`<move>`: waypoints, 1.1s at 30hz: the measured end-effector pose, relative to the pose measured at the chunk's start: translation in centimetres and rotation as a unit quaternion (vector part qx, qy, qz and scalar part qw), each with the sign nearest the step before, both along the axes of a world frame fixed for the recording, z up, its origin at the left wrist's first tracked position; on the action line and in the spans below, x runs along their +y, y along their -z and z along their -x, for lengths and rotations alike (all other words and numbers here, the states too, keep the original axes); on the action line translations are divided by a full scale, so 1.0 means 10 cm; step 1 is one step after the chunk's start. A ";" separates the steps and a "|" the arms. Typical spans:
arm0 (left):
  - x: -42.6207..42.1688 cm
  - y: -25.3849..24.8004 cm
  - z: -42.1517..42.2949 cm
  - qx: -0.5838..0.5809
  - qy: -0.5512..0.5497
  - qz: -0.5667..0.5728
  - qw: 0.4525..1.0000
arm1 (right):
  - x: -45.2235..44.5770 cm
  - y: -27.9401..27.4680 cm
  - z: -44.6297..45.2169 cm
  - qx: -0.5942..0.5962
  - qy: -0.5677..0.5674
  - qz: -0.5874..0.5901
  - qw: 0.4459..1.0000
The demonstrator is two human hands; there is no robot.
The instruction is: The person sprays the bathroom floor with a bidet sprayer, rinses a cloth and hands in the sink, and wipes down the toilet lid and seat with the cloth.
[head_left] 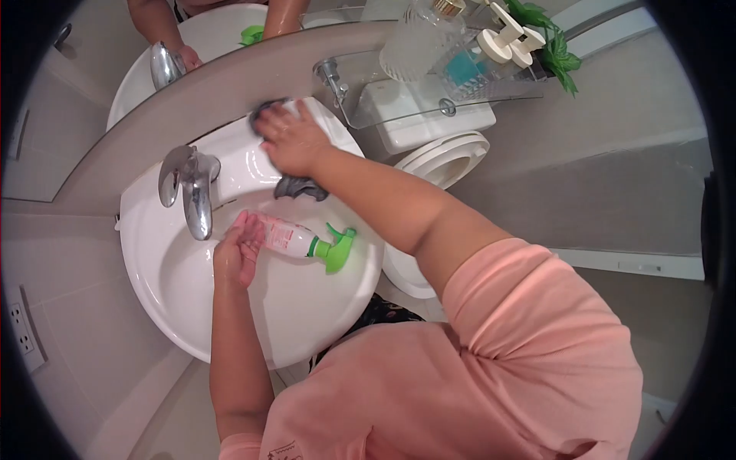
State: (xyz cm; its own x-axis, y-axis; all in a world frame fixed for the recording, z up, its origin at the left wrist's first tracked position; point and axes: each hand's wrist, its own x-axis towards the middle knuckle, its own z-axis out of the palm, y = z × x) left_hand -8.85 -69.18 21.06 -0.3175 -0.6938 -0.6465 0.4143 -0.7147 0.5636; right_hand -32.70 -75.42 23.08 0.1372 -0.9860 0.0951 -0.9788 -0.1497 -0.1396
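Note:
My right hand [294, 139] presses a dark grey cloth [302, 188] against the back right corner of the white sink [287, 330]. Part of the cloth shows beyond the fingertips and part hangs below the palm; the fingers are slightly blurred. Over the basin, my left hand [239, 251] has its fingers curled at the base of a spray bottle [285, 234]. This bottle is pale with pink print, tilted nearly on its side, its green trigger head pointing right. Whether it touches the basin I cannot tell. A chrome faucet [198, 195] rises left of both hands.
A mirror [222, 54] runs along the wall behind the sink. Above the toilet [441, 157], a glass shelf [429, 111] carries a ribbed glass bottle [418, 42], pump bottles [497, 44] and a green plant [562, 57]. A wall outlet [24, 330] is at far left.

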 end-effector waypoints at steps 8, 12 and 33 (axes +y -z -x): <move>0.12 -0.04 0.00 -0.013 0.001 0.006 1.000 | 0.39 -0.20 0.35 -0.155 0.183 -0.017 0.971; 0.21 -0.10 -0.14 -0.017 -0.015 -0.028 0.999 | 0.80 -0.22 0.31 -0.117 0.230 -0.107 0.960; 0.88 -0.24 -1.16 -0.073 0.006 0.014 0.997 | 0.89 0.17 0.00 0.069 0.172 0.015 0.983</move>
State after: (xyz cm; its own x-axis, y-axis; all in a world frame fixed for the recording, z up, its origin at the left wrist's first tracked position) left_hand 2.77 -60.34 23.49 -0.2293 -0.7088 -0.6671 0.3185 -0.7022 0.6367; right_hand -32.69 -66.51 21.40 -0.1891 -0.9735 0.1285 -0.9817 0.1903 -0.0026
